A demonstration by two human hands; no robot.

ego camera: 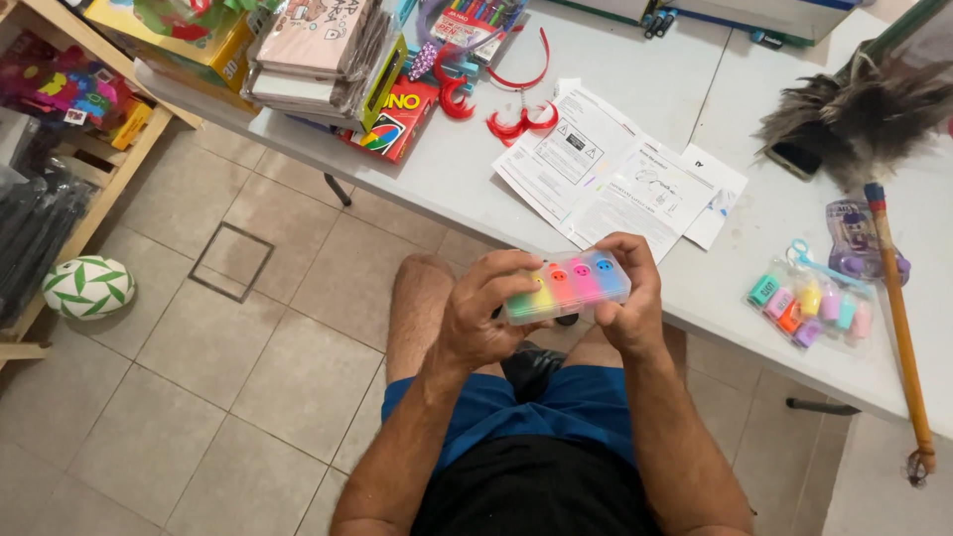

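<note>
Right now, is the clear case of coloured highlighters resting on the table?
No, both hands, left hand and right hand, hold the clear case of coloured highlighters in the air above the person's lap, short of the white table edge.

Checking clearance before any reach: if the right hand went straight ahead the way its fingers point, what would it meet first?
The right hand points up and left, so probably the printed instruction sheets on the white table, though depth is unclear.

Marker case (568,286) between hands, before table (476,169); leaflets (606,164) behind.
</note>
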